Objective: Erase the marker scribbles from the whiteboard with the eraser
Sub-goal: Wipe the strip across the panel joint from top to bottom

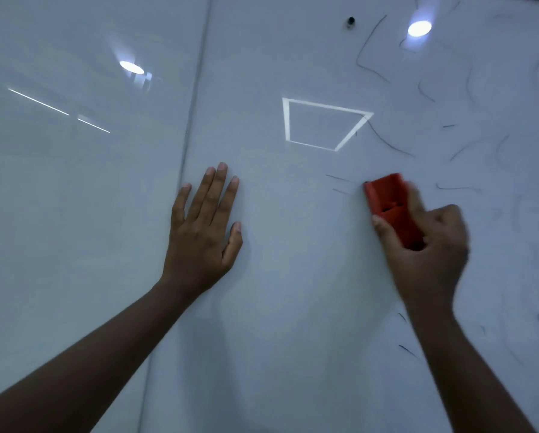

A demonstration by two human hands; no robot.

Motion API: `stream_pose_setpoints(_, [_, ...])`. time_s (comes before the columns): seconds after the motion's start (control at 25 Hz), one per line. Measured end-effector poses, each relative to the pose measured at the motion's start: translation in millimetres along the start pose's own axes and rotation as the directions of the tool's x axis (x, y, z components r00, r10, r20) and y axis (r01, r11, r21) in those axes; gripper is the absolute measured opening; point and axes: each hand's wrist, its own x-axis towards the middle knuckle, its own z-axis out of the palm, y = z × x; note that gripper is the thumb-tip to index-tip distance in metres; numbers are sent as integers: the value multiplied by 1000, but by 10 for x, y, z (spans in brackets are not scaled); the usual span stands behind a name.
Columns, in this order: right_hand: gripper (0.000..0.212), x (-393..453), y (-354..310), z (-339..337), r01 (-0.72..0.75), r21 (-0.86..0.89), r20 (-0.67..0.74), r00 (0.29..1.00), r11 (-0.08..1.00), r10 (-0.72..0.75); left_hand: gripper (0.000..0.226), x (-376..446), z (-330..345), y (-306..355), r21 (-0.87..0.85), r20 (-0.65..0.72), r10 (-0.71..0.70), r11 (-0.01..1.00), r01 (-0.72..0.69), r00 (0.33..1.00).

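At the far left of the frame the whiteboard (74, 214) is bare apart from glare streaks, and a vertical seam (196, 104) divides it from the panel to the right. Just right of that seam, at centre frame, the left hand (204, 228) lies flat against the board, fingers straight and slightly spread, holding nothing. It looks like a brace.

Further right, the right hand (430, 248) grips a red eraser (390, 204), thumb on its near edge and fingers curled round the back. The eraser's upper end touches the board beside two short marker strokes (340, 182). The hand is blurred, so its exact finger placement cannot be told.

Most scribbles (468, 151) remain in the right third of the frame, from the top edge down to the lower right, so the job seems early or midway.

Risks from here: fast strokes with light pressure could smear ink instead of lifting it. The eraser could tilt onto one edge and skip thin lines. The bracing palm could slip on the glossy surface.
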Motion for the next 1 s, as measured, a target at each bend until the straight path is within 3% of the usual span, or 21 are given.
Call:
stream_pose_setpoints(0.08, [64,-292,-239,144,218,18,101,971,976,-218,66,-5,-1,-1,4,-5,1,1000,-1,1000])
stream_pose_setpoints(0.2, [62,-811,-416,287,509,67,265,820,858,-507,67,2,5,-6,11,-6,6,1000,-6,1000])
stream_pose_setpoints(0.32, [62,-991,-370,369,658,80,301,701,749,-647,68,-8,19,-15,22,3,8,1000,-8,1000])
stream_pose_setpoints(0.44, [56,-696,-317,409,756,114,249,606,644,-755,68,-4,2,-18,18,6,17,1000,-17,1000])
stream_pose_setpoints(0.52, [55,-412,-296,431,758,98,178,624,644,-761,68,-4,-6,-10,8,0,11,1000,-11,1000])
stream_pose_setpoints(0.64, [55,107,-258,462,688,41,67,722,725,-689,67,0,3,-2,5,-20,12,1000,-12,1000])
stream_pose_setpoints(0.84, [58,761,-108,422,412,-2,-142,902,911,-408,66,6,2,-6,10,-43,10,1000,-10,999])
stream_pose_setpoints(0.92, [59,758,-173,462,293,36,-206,938,955,-280,66,20,-14,6,12,-56,10,1000,-9,998])
stream_pose_setpoints(1.0, [60,599,-310,522,302,64,-171,942,951,-288,65,94,-39,8,52,-75,25,998,-22,997])
